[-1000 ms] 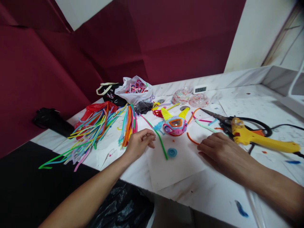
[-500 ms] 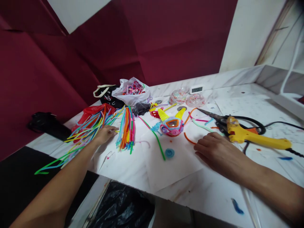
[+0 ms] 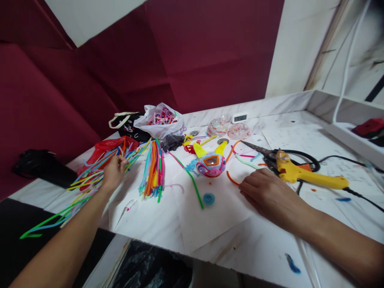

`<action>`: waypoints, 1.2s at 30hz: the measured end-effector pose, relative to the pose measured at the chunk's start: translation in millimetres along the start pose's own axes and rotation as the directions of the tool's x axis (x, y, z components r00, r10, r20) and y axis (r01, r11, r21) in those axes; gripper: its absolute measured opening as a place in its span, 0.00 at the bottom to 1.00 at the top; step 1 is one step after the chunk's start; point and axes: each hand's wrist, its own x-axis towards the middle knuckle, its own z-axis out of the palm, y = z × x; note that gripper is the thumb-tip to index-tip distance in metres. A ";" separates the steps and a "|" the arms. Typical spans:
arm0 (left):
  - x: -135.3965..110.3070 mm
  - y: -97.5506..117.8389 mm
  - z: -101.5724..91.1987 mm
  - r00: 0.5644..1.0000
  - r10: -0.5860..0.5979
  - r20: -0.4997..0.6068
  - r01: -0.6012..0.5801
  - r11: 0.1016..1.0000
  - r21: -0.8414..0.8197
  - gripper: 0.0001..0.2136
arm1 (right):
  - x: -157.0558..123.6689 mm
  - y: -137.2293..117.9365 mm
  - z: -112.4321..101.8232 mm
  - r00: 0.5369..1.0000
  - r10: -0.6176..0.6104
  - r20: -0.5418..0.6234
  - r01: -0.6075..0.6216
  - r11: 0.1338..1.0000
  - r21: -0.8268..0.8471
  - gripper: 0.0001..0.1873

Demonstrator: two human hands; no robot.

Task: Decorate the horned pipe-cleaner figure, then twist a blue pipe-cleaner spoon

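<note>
Over the loose heap of coloured pipe cleaners (image 3: 87, 184) is my left hand (image 3: 115, 172), its fingers curled in; what they hold, if anything, I cannot make out. A neater bundle of pipe cleaners (image 3: 153, 170) lies to its right. My right hand (image 3: 262, 190) rests on the table with bent fingers closed at the end of a short orange pipe cleaner (image 3: 232, 178). Just beyond stands a small mask-like figure (image 3: 211, 165) with yellow horns and an orange-framed window. A blue coil (image 3: 209, 199) and a pink-and-green pipe cleaner (image 3: 195, 186) lie in front.
Scissors (image 3: 264, 151) and a yellow glue gun (image 3: 312, 175) with a cord lie beyond my right hand. At the back are a white bag of scraps (image 3: 160, 122), a black pouch (image 3: 127, 126), clear domes (image 3: 219, 126) and a small digital clock (image 3: 240, 118). A black bag (image 3: 153, 268) hangs below the table edge.
My left hand has moved left and back, away from the neat bundle and over the loose heap, its fingers more curled. My right hand stays by the orange piece. The view has turned slightly right.
</note>
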 end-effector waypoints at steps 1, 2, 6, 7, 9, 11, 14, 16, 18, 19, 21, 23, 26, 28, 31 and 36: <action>-3.7 13.4 -2.3 1.000 0.012 -0.021 -0.013 0.999 -0.033 0.06 | -0.1 -0.3 -1.1 1.000 0.014 -0.005 -0.014 1.000 0.027 0.11; -8.9 29.4 -3.1 0.999 0.032 0.001 -0.032 0.997 -0.077 0.07 | -0.3 -0.7 -2.0 0.999 0.032 -0.013 -0.031 0.997 0.063 0.12; -44.2 112.7 4.5 0.952 0.209 0.225 -0.127 0.935 -0.330 0.10 | 3.6 -4.8 -6.0 0.989 0.138 -0.051 -0.116 0.944 0.310 0.11; -54.8 134.8 7.5 0.908 0.296 0.297 -0.151 0.892 -0.426 0.10 | 6.3 -6.6 -8.0 0.983 0.178 -0.052 -0.146 0.914 0.379 0.10; -74.0 174.0 12.9 0.811 0.423 0.404 -0.149 0.817 -0.557 0.08 | 13.3 -11.1 -13.7 0.967 0.252 -0.048 -0.199 0.854 0.481 0.09; -88.3 202.6 17.2 0.753 0.509 0.416 -0.145 0.746 -0.650 0.05 | 21.0 -16.3 -20.7 0.958 0.280 -0.055 -0.210 0.824 0.527 0.12; -99.5 224.5 21.6 0.679 0.602 0.421 -0.152 0.675 -0.722 0.03 | 29.9 -24.3 -29.2 0.966 0.235 -0.113 -0.137 0.825 0.548 0.18; -102.9 229.4 23.4 0.666 0.618 0.419 -0.138 0.654 -0.744 0.01 | 33.2 -29.0 -31.4 0.971 0.182 -0.155 -0.066 0.826 0.560 0.17; -105.7 230.7 24.5 0.667 0.618 0.416 -0.137 0.650 -0.747 0.01 | 34.5 -33.2 -31.2 0.978 0.126 -0.167 -0.009 0.822 0.569 0.12; -107.3 230.5 24.9 0.670 0.619 0.410 -0.143 0.650 -0.747 0.02 | 34.8 -35.1 -30.6 0.981 0.103 -0.166 0.009 0.824 0.567 0.09; -110.8 229.4 25.6 0.679 0.621 0.391 -0.170 0.651 -0.740 0.03 | 35.0 -38.7 -28.9 0.983 0.087 -0.159 0.016 0.833 0.553 0.08; -114.4 227.7 26.3 0.687 0.620 0.379 -0.200 0.663 -0.722 0.04 | 35.5 -41.9 -27.4 0.984 0.115 -0.135 -0.021 0.832 0.554 0.08; -118.7 224.4 27.7 0.688 0.626 0.367 -0.248 0.679 -0.691 0.06 | 37.2 -44.7 -24.8 0.978 0.209 -0.020 -0.155 0.782 0.604 0.06; -120.7 221.9 29.1 0.690 0.639 0.340 -0.290 0.675 -0.679 0.06 | 38.4 -44.3 -22.0 0.956 0.277 0.095 -0.270 0.709 0.651 0.05; -122.4 218.5 31.6 0.681 0.682 0.267 -0.394 0.648 -0.651 0.06 | 39.1 -41.0 -16.1 0.908 0.303 0.289 -0.405 0.463 0.789 0.07; -122.3 215.8 34.6 0.563 0.815 0.141 -0.635 0.535 -0.558 0.04 | 37.9 -34.5 -10.0 0.882 0.272 0.385 -0.460 0.318 0.829 0.09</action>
